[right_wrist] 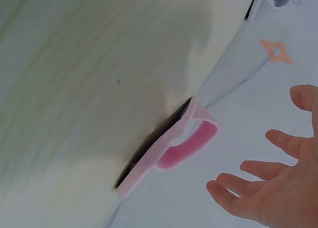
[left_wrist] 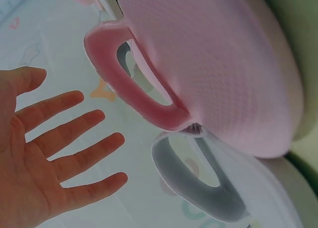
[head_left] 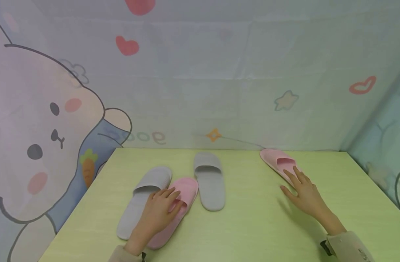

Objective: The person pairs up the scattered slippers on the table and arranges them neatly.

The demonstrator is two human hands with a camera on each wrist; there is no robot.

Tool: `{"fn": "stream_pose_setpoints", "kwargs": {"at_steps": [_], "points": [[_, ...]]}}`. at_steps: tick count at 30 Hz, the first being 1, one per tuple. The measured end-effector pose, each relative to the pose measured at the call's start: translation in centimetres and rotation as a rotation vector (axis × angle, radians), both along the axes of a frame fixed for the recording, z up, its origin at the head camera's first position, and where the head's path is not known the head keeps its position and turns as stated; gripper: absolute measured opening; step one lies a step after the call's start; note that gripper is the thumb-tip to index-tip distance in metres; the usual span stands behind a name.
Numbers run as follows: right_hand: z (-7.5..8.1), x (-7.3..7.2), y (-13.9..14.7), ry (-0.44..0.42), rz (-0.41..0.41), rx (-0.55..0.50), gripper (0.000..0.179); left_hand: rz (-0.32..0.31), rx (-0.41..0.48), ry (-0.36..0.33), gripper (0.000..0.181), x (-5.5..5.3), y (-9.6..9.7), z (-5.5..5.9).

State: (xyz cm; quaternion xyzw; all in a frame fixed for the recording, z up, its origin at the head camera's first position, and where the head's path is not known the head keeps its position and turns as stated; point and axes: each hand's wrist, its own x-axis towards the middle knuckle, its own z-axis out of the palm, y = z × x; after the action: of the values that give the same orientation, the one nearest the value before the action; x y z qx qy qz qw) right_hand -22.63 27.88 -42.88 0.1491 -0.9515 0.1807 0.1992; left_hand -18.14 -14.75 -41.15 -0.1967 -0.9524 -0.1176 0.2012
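Fingers spread, my left hand [head_left: 160,211] is over a pink slipper [head_left: 167,233] at the table's left; the left wrist view shows a gap between that hand [left_wrist: 64,153] and the pink slipper [left_wrist: 223,64]. This slipper lies against a grey slipper [head_left: 131,214] on its left. A second grey slipper [head_left: 213,189] lies just to its right, toe toward the wall. At the far right, my right hand [head_left: 304,193] hovers near another pink slipper [head_left: 272,156], partly covering its heel in the head view. In the right wrist view the right hand [right_wrist: 278,178] is apart from that slipper [right_wrist: 164,148], holding nothing.
All the slippers lie on a light yellow-green table [head_left: 249,225]. Behind its back edge hangs a pale cloth [head_left: 203,91] printed with hearts, stars and a large cartoon animal [head_left: 49,120]. Another printed cloth [head_left: 383,145] hangs at the right side.
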Motion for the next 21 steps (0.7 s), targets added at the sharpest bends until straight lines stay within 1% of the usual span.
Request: {"fn": "stream_pose_setpoints", "kwargs": {"at_steps": [5,7,11,14,17,21], "points": [[-0.1,-0.4,0.2,0.009,0.010,-0.012,0.049,0.012,-0.010,-0.001,0.030,-0.2,-0.5,-0.3],[-0.1,-0.6,0.3,0.000,0.020,-0.029,0.048,0.016,-0.015,-0.005,0.030,-0.3,-0.7,-0.5],[-0.1,-1.0,0.4,0.011,0.037,-0.057,0.046,0.021,-0.024,-0.006,0.030,-0.4,-1.1,-0.6],[-0.3,-1.4,0.5,0.047,0.047,-0.066,0.045,0.023,-0.020,-0.018,0.031,-0.4,-1.4,-0.6],[-0.5,-1.7,0.6,0.058,0.044,-0.069,0.044,0.021,-0.016,-0.027,0.030,-0.5,-1.5,-0.6],[-0.4,-2.0,0.7,0.020,0.026,-0.068,0.045,0.015,-0.016,-0.023,0.030,-0.7,-1.6,-0.7]]}}
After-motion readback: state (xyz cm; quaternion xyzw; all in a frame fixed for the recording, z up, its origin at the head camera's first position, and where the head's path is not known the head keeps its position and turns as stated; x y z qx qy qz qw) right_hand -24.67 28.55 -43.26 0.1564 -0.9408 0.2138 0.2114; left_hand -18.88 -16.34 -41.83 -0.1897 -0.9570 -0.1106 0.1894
